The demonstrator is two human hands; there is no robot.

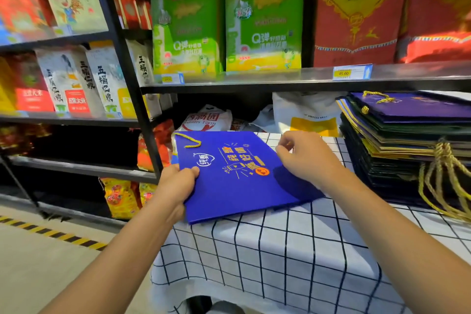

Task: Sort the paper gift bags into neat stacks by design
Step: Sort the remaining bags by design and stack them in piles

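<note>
A flat blue paper gift bag (229, 186) with orange and white print and a yellow cord handle lies on the left part of the checked tablecloth (280, 250). My left hand (175, 183) grips its left edge, thumb on top. My right hand (303, 158) pinches its right edge near the far corner. To the right stands a tall stack of flat gift bags (407, 143), purple on top, darker ones below, with gold cord handles hanging off its front.
Black metal shelves (229, 84) with green, red and white rice bags run behind and to the left of the table. White sacks lie under the shelf behind the blue bag. A yellow-black floor stripe (51, 232) runs at the lower left.
</note>
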